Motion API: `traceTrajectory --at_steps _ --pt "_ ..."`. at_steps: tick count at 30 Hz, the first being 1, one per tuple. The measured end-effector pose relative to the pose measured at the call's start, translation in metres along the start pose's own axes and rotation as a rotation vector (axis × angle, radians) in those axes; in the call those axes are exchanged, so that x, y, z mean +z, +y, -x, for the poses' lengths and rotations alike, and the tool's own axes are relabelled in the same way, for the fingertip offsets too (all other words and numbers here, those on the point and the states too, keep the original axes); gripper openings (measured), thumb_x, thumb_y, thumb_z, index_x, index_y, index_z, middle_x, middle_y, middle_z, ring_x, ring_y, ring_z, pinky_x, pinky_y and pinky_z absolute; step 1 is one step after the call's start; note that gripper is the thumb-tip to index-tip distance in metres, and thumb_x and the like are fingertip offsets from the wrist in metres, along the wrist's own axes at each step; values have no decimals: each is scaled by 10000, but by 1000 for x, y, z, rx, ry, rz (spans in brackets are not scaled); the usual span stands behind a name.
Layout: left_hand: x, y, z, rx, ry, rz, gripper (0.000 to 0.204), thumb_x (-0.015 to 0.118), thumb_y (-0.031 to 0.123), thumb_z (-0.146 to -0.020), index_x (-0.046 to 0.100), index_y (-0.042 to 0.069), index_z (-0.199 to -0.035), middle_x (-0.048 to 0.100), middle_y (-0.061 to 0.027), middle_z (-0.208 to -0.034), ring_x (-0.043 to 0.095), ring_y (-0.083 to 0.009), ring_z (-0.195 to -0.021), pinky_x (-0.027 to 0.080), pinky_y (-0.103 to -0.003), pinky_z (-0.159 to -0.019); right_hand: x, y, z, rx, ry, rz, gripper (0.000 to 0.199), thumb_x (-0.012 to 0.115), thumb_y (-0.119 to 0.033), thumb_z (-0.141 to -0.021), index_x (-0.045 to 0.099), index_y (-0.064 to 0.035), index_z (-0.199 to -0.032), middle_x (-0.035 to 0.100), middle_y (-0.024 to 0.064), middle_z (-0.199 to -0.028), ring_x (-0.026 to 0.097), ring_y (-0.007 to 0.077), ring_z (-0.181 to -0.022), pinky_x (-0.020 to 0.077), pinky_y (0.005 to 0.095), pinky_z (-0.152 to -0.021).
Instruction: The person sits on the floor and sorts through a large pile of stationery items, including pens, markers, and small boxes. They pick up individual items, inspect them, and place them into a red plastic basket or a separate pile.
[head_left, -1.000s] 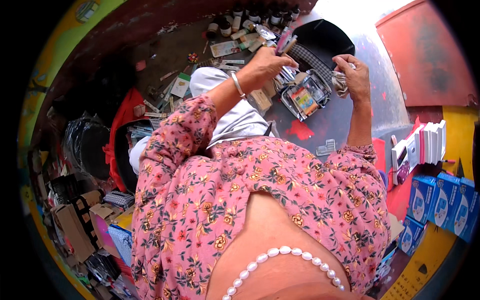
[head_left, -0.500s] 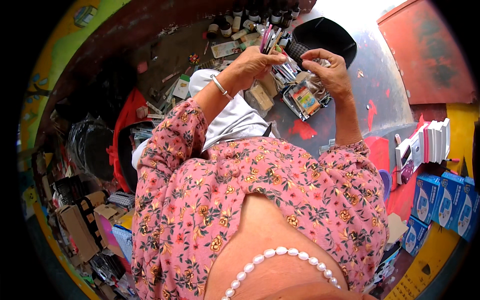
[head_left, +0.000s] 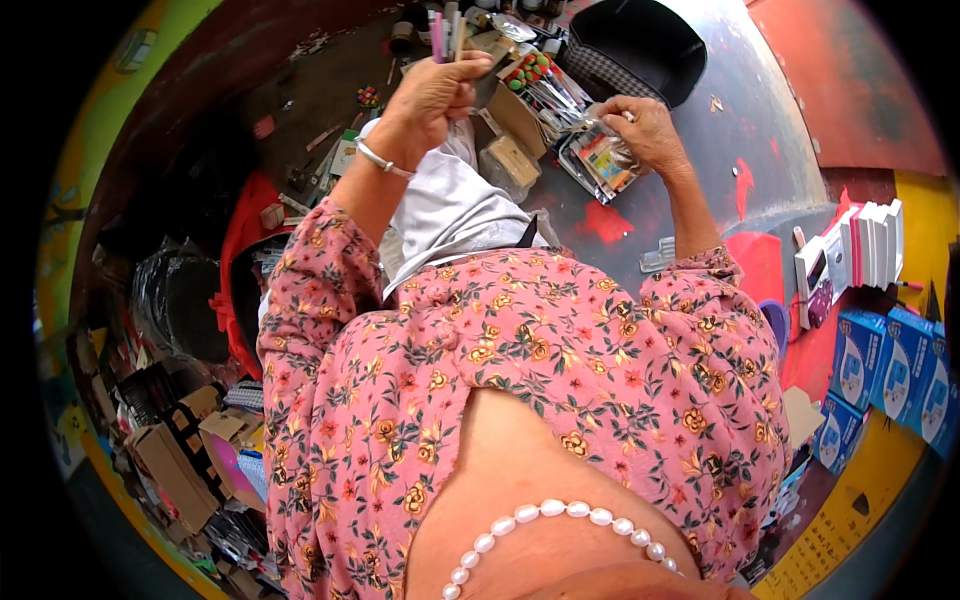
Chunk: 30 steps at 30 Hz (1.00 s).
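Observation:
My left hand (head_left: 430, 100), with a silver bangle at its wrist, is closed around a bunch of slim pens (head_left: 438, 40), pink and pale ones among them, pointing up. Farther right, my right hand (head_left: 648, 138) has its thumb and fingers pinched together over a pile of flat packets (head_left: 607, 160); what sits between the fingertips is too small to name. Beside that pile, an opened cardboard box (head_left: 520, 122) lies next to many thin pens (head_left: 553, 92) with red and green round shapes at one end. A plastic-wrapped tan block (head_left: 512, 162) lies nearer my white-clothed leg.
A black checked bin (head_left: 640, 50) stands behind my right hand. A red bag (head_left: 240, 270) lies left. White boxes (head_left: 850, 255) and blue boxes (head_left: 885, 370) stack at right. A clear plastic tray (head_left: 657, 255) lies by my right forearm. Cartons (head_left: 175, 470) crowd the lower left.
My left hand has moved left and up with the pens, away from the pile. My right hand has come down slightly to the packets, its fingertips closer together. The view has shifted a little.

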<state>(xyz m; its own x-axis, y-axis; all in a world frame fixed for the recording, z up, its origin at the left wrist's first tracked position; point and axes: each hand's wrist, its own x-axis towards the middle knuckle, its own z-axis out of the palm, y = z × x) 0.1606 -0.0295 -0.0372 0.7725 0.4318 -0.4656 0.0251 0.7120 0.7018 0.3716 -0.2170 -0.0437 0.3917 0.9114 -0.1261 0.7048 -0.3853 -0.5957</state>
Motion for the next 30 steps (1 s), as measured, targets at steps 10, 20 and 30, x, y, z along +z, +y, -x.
traceTrajectory --at_steps 10,20,30 --pt "-58 12 22 9 98 107 150 527 69 -813 504 5 -947 308 54 -502 248 -29 -402 193 -166 -340 37 98 38 500 26 172 308 638 -312 -623 645 -76 -821 609 180 -857 584 298 -825 440 362 -746" --pt "-93 13 65 11 206 275 121 501 42 -824 495 -20 -927 299 36 -509 247 -33 -408 194 -167 -339 69 115 46 602 -98 69 225 564 -181 -627 662 -99 -812 610 175 -854 583 304 -832 441 348 -765" --pt "-97 7 81 -22 217 324 107 471 43 -841 480 -16 -929 287 36 -510 246 -34 -405 209 -167 -337 84 146 61 646 16 116 191 582 -212 -651 646 -77 -771 610 174 -825 589 302 -802 453 358 -724"
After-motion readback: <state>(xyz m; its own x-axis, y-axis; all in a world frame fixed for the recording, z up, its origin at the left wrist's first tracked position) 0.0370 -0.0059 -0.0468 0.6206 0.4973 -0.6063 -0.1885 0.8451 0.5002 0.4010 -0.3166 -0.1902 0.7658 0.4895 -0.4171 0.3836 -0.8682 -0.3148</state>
